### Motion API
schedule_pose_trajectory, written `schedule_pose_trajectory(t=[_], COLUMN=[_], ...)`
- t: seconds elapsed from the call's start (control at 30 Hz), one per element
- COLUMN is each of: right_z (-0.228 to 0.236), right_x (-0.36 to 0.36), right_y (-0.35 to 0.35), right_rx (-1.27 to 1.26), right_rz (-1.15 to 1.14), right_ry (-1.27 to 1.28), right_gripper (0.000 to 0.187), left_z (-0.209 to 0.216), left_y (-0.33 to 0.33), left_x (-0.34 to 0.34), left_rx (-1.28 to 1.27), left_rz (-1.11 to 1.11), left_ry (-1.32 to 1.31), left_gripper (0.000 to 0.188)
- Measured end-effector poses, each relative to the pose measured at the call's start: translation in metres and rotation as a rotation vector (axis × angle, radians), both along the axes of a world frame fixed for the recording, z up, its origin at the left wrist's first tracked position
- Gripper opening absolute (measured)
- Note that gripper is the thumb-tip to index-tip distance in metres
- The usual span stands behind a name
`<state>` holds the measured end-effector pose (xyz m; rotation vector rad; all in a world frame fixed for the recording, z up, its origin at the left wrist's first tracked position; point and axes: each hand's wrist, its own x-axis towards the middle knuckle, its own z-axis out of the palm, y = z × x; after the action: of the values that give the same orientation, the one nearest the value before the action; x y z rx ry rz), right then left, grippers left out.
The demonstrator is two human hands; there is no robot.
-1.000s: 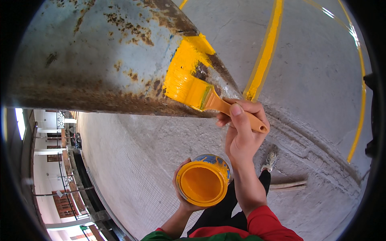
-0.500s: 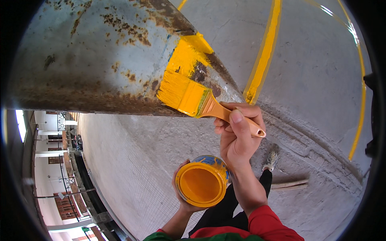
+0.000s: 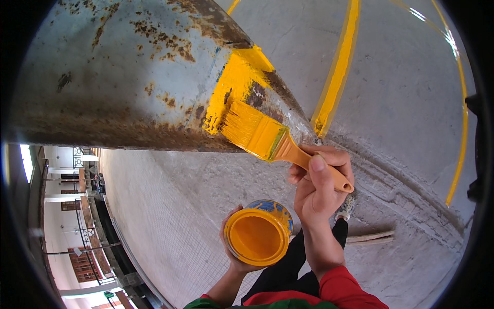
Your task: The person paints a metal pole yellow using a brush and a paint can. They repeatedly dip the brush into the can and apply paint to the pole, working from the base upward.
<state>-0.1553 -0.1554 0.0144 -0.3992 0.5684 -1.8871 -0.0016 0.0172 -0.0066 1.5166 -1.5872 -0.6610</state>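
Observation:
Between thumb and fingers, my right hand grips the handle of a wide paintbrush whose bristles are loaded with yellow paint. The bristle tips rest against or just over a rusty grey metal column, near its lower corner. A patch of wet yellow paint covers part of that corner, with bare rust beside it. My left hand is closed around the side of an open paint can, held below the brush; orange-yellow paint shows inside, and drips streak its blue label.
Yellow lines run across the grey concrete floor. Thin wooden strips lie near my shoe. At the far left stands a white building with railings.
The brush and my right hand have moved right and slightly down, uncovering a fresh yellow stroke toward the metal's lower edge. My left hand and the can stay nearly still.

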Motion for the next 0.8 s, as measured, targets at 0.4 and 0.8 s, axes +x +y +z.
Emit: schedule_pose_trajectory(t=[0.4, 0.8], right_z=[0.004, -0.003], right_x=[0.018, -0.007], right_y=[-0.010, -0.005], right_rx=[-0.026, -0.012], right_rz=[0.090, 0.012], right_ry=[-0.109, -0.001], right_gripper=[0.011, 0.009], left_z=[0.001, 0.001], left_y=[-0.004, -0.007], left_x=[-0.002, -0.005], left_rx=[-0.042, -0.005], left_rz=[0.021, 0.013], left_ry=[0.029, 0.023], left_gripper=[0.144, 0.146])
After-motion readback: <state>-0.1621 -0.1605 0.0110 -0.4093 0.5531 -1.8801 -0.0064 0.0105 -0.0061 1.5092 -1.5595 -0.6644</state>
